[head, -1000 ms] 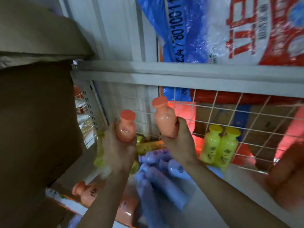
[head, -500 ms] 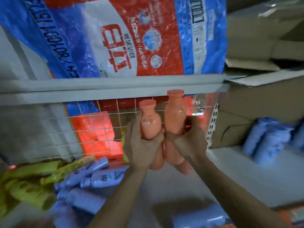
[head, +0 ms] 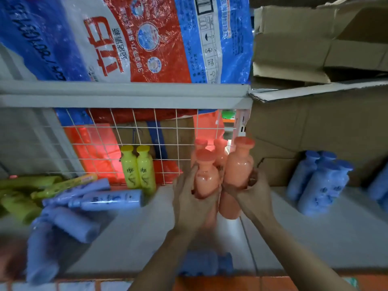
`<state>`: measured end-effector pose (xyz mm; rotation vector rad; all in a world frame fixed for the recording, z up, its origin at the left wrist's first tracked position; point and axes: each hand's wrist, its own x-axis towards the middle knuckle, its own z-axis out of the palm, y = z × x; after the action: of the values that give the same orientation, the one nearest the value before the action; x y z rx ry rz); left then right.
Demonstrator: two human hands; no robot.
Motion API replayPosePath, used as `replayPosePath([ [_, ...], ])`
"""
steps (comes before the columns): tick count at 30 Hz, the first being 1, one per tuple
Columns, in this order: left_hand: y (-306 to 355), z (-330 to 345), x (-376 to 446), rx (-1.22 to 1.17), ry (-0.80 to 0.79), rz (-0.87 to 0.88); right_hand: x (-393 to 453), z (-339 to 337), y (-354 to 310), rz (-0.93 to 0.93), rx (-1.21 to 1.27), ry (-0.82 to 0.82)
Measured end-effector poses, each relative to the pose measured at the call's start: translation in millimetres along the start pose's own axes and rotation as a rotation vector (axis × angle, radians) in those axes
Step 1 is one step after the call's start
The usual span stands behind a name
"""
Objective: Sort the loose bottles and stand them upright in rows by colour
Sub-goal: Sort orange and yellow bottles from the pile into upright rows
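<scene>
My left hand (head: pixel 190 198) grips an upright pink bottle (head: pixel 204 175). My right hand (head: pixel 249 192) grips a taller-held pink bottle (head: pixel 239 166) beside it. Both are held just above the grey shelf (head: pixel 147 227), among other pink bottles (head: pixel 220 152) standing by the wire mesh back. Two yellow bottles (head: pixel 137 168) stand upright to the left. Several blue bottles (head: pixel 111 199) lie loose at the left with yellow ones (head: pixel 25 185). Upright blue bottles (head: pixel 319 181) stand in a group at the right.
A wire mesh panel (head: pixel 134 133) backs the shelf. A cardboard box (head: pixel 315 133) stands behind the blue group at the right. A large detergent sack (head: pixel 130 38) lies on the shelf above. One blue bottle (head: pixel 201 263) lies at the shelf's front edge.
Both hands carried their pink bottles rightward from the left pile to the pink group by the mesh, and now hold them lower, close to the standing pink bottles.
</scene>
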<state>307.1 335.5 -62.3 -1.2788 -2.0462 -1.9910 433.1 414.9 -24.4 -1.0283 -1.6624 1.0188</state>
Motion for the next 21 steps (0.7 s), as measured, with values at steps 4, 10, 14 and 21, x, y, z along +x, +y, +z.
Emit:
replayPosePath([
  [4, -13, 16, -27, 0.028, 0.014, -0.026, -7, -5, 33, -0.011, 0.058, -0.116],
  [10, -6, 23, -32, -0.008, -0.089, -0.165, 1, 7, 77, 0.015, 0.122, -0.177],
  [14, -7, 29, -27, -0.032, -0.124, -0.222, 12, -1, 82, 0.005, 0.1, -0.325],
  [21, -17, 14, -27, -0.154, -0.174, -0.183, 20, 5, 81, 0.058, 0.077, -0.511],
])
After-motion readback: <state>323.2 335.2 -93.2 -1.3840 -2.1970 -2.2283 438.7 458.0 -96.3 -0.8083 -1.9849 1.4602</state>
